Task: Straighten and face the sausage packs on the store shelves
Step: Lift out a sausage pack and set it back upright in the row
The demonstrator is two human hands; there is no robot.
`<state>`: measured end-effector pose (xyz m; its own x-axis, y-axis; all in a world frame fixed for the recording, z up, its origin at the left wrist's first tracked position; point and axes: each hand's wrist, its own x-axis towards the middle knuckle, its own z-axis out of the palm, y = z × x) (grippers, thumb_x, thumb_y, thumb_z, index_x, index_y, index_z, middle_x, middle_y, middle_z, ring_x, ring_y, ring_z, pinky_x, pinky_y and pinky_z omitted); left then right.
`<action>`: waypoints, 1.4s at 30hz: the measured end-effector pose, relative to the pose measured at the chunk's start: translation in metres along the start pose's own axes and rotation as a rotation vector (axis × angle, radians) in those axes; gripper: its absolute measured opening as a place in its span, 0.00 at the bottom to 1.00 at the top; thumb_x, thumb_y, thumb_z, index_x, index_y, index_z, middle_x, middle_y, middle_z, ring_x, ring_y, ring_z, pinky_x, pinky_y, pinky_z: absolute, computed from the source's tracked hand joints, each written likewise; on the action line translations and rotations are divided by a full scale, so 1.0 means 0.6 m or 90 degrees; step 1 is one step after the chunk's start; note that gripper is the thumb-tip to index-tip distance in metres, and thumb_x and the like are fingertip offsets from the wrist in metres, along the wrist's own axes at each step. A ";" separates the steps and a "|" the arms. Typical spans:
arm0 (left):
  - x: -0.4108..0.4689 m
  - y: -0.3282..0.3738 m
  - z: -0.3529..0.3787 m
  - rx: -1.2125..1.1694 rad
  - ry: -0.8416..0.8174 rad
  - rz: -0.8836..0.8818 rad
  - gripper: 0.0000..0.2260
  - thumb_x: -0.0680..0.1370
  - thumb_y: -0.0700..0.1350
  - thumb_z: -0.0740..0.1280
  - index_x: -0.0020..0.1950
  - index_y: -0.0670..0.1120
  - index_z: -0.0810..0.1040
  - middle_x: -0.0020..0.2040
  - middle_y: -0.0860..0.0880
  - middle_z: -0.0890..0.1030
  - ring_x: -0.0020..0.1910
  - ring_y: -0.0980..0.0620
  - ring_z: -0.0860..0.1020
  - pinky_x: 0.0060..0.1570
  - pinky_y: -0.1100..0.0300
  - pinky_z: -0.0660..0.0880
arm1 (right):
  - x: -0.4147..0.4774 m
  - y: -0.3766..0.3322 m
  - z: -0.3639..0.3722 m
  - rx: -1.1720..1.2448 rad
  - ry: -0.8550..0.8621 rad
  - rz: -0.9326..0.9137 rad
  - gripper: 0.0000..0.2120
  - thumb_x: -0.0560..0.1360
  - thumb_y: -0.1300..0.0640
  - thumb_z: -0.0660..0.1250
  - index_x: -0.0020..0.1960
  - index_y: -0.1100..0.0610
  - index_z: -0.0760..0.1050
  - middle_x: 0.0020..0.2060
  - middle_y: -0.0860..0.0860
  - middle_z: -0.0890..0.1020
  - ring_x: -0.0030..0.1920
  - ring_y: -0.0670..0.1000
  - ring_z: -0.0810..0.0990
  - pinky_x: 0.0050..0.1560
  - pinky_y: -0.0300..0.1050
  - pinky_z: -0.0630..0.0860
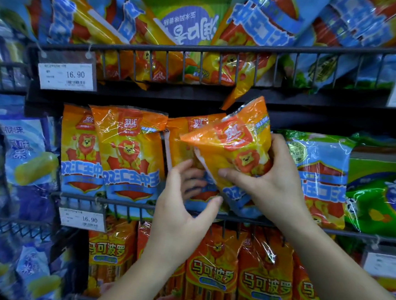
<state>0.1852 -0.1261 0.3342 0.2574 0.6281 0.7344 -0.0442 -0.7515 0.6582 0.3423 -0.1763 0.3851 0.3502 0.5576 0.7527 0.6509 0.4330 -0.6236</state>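
1. The middle shelf, behind the wire rail (117,202) that runs just above the left wrist, holds the row being worked. More sausage packs fill the shelf above both hands, most of them leaning. Long orange packs (210,276) stand on the shelf below the forearms.
2. Left of the left hand, two upright lion packs (130,158) already face forward, overlapping slightly. A third pack (186,134) stands behind the left fingers, partly hidden. Just right of the right hand is a green-topped pack (321,164).
3. The tilted pack (237,148) is between the hands. It is lifted off the row and turned so one top corner points up and its label slants to the right.
4. The right hand (274,186) grips this pack, with the thumb across its front and the fingers wrapped round its right edge.
5. The left hand (182,217) is loosely spread and pinches nothing. Its fingers reach into the gap against the third pack, and the thumb sits near the tilted pack's lower corner.
6. A price tag (82,219) hangs on the rail left of the left wrist.
7. The step in hand looks like re-seating one crooked pack. The next move probably calls for turning it upright, then lowering it behind the rail in front of the third pack, while the left hand keeps the slot open.
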 end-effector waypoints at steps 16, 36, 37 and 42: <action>0.042 0.010 0.051 -0.048 -0.082 -0.051 0.26 0.71 0.44 0.77 0.65 0.56 0.70 0.57 0.61 0.81 0.57 0.64 0.78 0.56 0.64 0.77 | 0.011 -0.002 -0.028 0.065 -0.037 0.067 0.37 0.60 0.36 0.73 0.63 0.49 0.66 0.50 0.40 0.80 0.49 0.34 0.80 0.48 0.34 0.78; 0.079 0.023 0.027 -0.073 -0.153 -0.047 0.26 0.74 0.36 0.73 0.67 0.52 0.70 0.56 0.56 0.82 0.55 0.61 0.81 0.50 0.67 0.78 | 0.018 0.013 -0.053 0.139 -0.086 0.039 0.24 0.67 0.50 0.75 0.61 0.47 0.71 0.54 0.44 0.83 0.55 0.41 0.82 0.55 0.42 0.80; 0.083 0.025 0.025 -0.072 -0.158 -0.044 0.26 0.74 0.36 0.73 0.68 0.53 0.70 0.57 0.56 0.82 0.56 0.60 0.81 0.50 0.66 0.78 | 0.018 0.014 -0.053 0.143 -0.074 0.039 0.24 0.68 0.51 0.75 0.61 0.47 0.71 0.54 0.44 0.83 0.54 0.41 0.82 0.55 0.41 0.80; 0.088 0.026 0.020 -0.033 -0.166 -0.051 0.28 0.73 0.38 0.75 0.67 0.56 0.69 0.59 0.57 0.81 0.56 0.59 0.81 0.52 0.60 0.80 | 0.018 0.020 -0.049 0.129 -0.061 0.047 0.26 0.69 0.52 0.75 0.64 0.49 0.70 0.55 0.44 0.82 0.55 0.40 0.82 0.59 0.48 0.80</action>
<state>0.2095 -0.1074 0.3813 0.5017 0.6068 0.6165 -0.0619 -0.6857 0.7253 0.3737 -0.1862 0.3921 0.3199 0.6541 0.6855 0.4732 0.5165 -0.7137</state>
